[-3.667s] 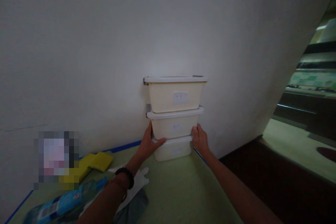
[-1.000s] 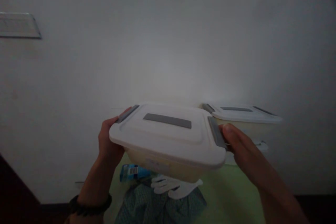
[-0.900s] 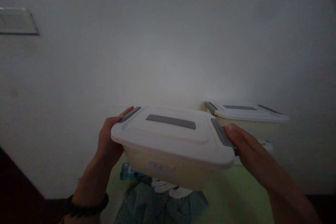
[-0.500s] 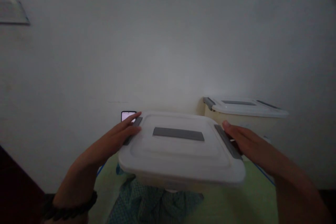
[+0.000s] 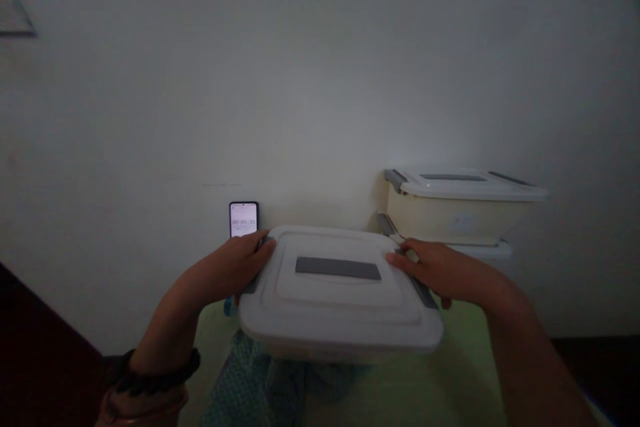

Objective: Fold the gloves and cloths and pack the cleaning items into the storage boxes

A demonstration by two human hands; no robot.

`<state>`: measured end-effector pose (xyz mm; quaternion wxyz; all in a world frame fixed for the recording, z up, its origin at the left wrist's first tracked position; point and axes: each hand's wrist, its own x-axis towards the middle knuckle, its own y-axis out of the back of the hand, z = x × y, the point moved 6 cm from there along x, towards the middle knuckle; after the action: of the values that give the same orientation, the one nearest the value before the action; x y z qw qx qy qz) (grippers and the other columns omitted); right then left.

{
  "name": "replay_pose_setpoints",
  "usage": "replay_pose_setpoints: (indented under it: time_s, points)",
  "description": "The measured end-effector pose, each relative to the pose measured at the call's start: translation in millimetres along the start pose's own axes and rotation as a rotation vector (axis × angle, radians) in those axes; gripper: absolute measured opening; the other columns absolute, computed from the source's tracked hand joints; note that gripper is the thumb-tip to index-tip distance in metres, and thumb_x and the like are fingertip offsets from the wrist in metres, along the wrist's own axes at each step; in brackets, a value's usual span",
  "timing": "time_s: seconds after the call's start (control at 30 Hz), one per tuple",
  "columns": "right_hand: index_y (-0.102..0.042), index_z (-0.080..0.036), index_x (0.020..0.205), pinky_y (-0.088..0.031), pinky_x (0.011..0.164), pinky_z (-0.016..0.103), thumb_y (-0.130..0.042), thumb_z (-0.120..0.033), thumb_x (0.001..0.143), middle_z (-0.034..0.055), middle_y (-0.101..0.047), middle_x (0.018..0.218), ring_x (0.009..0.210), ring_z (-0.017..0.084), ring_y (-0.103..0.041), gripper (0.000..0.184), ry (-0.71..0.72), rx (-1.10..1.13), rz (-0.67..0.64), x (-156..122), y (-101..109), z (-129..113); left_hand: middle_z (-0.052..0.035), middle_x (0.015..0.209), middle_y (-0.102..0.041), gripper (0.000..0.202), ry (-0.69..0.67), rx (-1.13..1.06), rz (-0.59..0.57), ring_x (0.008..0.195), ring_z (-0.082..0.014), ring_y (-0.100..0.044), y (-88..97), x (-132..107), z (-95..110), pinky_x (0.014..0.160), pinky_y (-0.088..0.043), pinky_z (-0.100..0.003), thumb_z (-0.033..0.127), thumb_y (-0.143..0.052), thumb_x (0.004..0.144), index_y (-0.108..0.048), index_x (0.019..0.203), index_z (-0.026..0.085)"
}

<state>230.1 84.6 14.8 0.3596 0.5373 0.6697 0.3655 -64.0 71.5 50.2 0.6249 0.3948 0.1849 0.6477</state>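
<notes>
A white lidded storage box [image 5: 345,310] with grey side latches and a grey strip on its lid is between my hands, above the table. My left hand [image 5: 243,260] grips its left edge at the latch, thumb on the lid. On the opposite side, my right hand [image 5: 440,270] is closed round the right edge, its thumb over the lid's far right corner. The undersides of both hands are partly hidden. Below the box lies a crumpled teal patterned cloth [image 5: 240,380], partly covered by it.
Two similar boxes stand stacked at the back right: an upper box [image 5: 450,213] on a lower box [image 5: 480,250]. A phone [image 5: 244,217] showing a timer leans upright against the wall [image 5: 310,80]. The green tabletop [image 5: 470,353] extends beneath.
The held box has come lower and nearer in view, showing more of the phone and stacked boxes. My right thumb has moved onto the lid, and the view has shifted slightly.
</notes>
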Motion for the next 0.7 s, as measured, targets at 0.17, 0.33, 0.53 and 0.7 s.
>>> replay_pose_setpoints:
  time_s: [0.17, 0.33, 0.53, 0.7]
  points:
    - [-0.065, -0.018, 0.102, -0.047, 0.074, 0.046, -0.047, -0.049, 0.085, 0.0158, -0.071, 0.093, 0.087, 0.033, -0.066, 0.039, 0.116, -0.230, 0.203, -9.1, 4.2, -11.7, -0.0142, 0.088, -0.074, 0.045, -0.009, 0.229, -0.131, 0.080, -0.0303, -0.068, -14.3, -0.8, 8.0, 0.070, -0.049, -0.037, 0.049, -0.035, 0.082, -0.067, 0.091, 0.019]
    - [-0.063, -0.020, 0.102, -0.045, 0.080, 0.041, -0.046, -0.044, 0.088, 0.0116, -0.067, 0.104, 0.093, 0.028, -0.062, 0.033, 0.333, -0.178, 0.158, -26.4, -15.1, -61.4, -0.0137, 0.095, -0.073, 0.043, -0.034, 0.206, -0.151, 0.089, -0.0311, -0.067, -19.7, -1.2, 13.0, 0.079, -0.048, -0.040, 0.044, -0.035, 0.083, -0.066, 0.098, 0.019]
    - [-0.056, -0.017, 0.091, -0.042, 0.070, 0.035, -0.046, -0.048, 0.088, 0.0122, -0.062, 0.099, 0.088, 0.026, -0.058, 0.033, 0.403, -0.214, 0.146, -20.7, -33.8, -94.5, -0.0134, 0.090, -0.073, 0.042, -0.030, 0.174, -0.167, 0.085, -0.0302, -0.067, -20.4, -0.1, 13.7, 0.076, -0.049, -0.038, 0.046, -0.035, 0.083, -0.066, 0.092, 0.019]
    - [-0.051, -0.019, 0.083, -0.039, 0.066, 0.031, -0.045, -0.055, 0.086, 0.0078, -0.061, 0.090, 0.080, 0.021, -0.055, 0.037, 0.470, -0.136, 0.121, -9.5, -34.0, -83.0, -0.0065, 0.067, -0.071, 0.039, 0.103, -0.085, -0.304, 0.053, -0.0245, -0.065, -18.3, -5.9, 0.1, 0.051, -0.051, -0.033, 0.046, -0.042, 0.080, -0.068, 0.093, 0.021]
